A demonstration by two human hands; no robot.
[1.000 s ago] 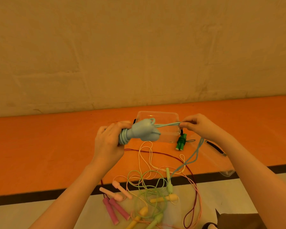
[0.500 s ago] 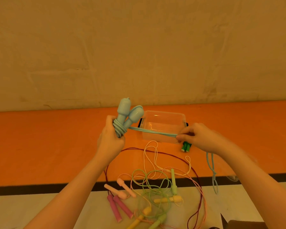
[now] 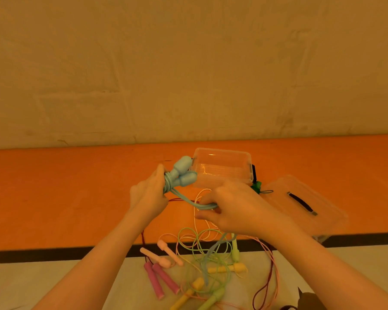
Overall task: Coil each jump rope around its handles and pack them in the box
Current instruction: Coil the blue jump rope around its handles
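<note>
Blue jump rope (image 3: 184, 173) in both hands' fingers (image 3: 205, 201), apparently.

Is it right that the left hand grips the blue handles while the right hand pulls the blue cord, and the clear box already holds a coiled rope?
Not quite: in the head view the clear box looks empty. The left hand does grip the blue handles, and the right hand holds the blue cord.

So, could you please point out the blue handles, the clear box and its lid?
blue handles (image 3: 183, 171), head view, on the bulbous ends.
clear box (image 3: 222, 153), head view, on the far rim.
lid (image 3: 278, 193), head view, on bare clear plastic.
</note>
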